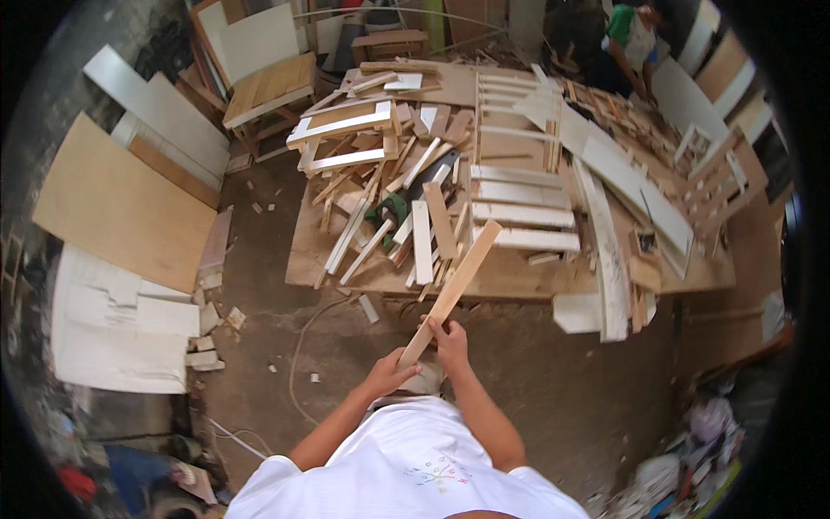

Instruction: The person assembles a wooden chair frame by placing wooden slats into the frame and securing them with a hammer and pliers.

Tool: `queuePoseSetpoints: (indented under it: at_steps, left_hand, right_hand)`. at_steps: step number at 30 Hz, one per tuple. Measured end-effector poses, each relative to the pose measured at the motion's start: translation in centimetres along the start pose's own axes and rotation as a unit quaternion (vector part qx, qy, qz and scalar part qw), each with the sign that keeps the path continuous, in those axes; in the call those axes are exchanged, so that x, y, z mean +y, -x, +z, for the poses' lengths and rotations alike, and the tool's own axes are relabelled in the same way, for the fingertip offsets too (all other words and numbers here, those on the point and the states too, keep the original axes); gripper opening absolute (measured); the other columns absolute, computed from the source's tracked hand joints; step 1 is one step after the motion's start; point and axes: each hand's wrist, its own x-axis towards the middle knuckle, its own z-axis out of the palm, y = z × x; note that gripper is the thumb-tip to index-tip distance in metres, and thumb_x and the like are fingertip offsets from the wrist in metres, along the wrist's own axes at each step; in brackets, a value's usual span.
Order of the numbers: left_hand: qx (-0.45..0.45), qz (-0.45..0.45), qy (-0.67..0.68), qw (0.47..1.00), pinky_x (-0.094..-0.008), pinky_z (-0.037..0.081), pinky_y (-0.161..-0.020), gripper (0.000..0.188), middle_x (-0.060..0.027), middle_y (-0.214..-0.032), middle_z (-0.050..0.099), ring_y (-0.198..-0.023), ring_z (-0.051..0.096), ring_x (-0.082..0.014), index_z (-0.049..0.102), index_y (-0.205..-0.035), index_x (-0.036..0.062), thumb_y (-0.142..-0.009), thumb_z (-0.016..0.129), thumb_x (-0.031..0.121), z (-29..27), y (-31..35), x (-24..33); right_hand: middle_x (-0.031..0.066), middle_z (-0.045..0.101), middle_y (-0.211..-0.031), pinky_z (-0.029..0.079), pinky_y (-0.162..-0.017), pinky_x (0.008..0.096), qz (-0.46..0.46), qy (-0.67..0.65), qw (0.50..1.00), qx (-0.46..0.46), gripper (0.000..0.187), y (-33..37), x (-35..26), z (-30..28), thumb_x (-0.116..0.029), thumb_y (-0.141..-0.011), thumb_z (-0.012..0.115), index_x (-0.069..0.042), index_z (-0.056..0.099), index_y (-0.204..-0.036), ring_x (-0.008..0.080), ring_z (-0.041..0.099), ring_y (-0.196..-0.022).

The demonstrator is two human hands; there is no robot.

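A narrow light-brown wooden board (pixel 463 278) slants up and away from my body, its far end over the near edge of the worktable. My left hand (pixel 387 375) grips the near end, thumb lying along the wood. Farther up the same board, my right hand (pixel 449 342) is closed around its right edge. Just beyond the board's tip, several white and brown wooden strips (pixel 421 242) lie in a loose pile. Among them rests a handsaw with a green handle (pixel 391 208), partly covered by strips.
The worktable (pixel 519 281) also bears a small wooden frame (pixel 341 134), a slatted frame (pixel 523 208) and long white boards (pixel 627 177). Large panels (pixel 130 199) lean at the left. A cable (pixel 298 363) and offcuts lie on the floor. Another person (pixel 631 48) is at the far right.
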Motion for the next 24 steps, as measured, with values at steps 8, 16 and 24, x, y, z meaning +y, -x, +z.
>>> queuePoseSetpoints:
  at_steps: [8,16,24]
  left_hand:
    - [0.166,-0.071,-0.003,0.984,-0.0402,0.059,-0.065,0.058,-0.0127,-0.085,0.076,-0.065,0.075,-0.0267,0.063,-0.13,0.0018,-0.094,0.076,0.045,-3.1,1.8,0.2]
    - [0.134,-0.059,0.014,0.989,-0.0388,0.057,-0.057,0.036,-0.0142,-0.068,0.071,-0.056,0.072,-0.025,0.07,-0.103,0.001,-0.089,0.078,0.033,-12.1,-4.9,-3.6]
    - [0.15,-0.025,-0.121,0.981,-0.0523,0.057,-0.084,0.049,-0.0273,-0.099,0.074,-0.097,0.072,-0.045,0.07,-0.118,0.0016,-0.085,0.081,0.036,-23.3,-15.9,-9.0]
  right_hand:
    - [0.0102,0.075,-0.109,0.061,-0.084,0.0332,-0.017,0.11,0.994,0.002,0.035,-0.6,2.0,6.0,-0.027,-0.099,0.075,0.003,0.068,-0.117,0.0174,0.072,-0.095]
    - [0.007,0.072,-0.115,0.058,-0.09,0.036,0.07,0.03,0.995,-0.066,0.044,-8.3,0.4,12.2,-0.039,-0.105,0.063,-0.002,0.064,-0.13,0.0187,0.072,-0.103]
    - [0.0049,0.072,-0.123,0.054,-0.083,0.0323,0.07,-0.033,0.997,-0.027,0.042,-16.5,-0.9,17.7,-0.039,-0.108,0.054,-0.01,0.063,-0.136,0.0174,0.072,-0.101]
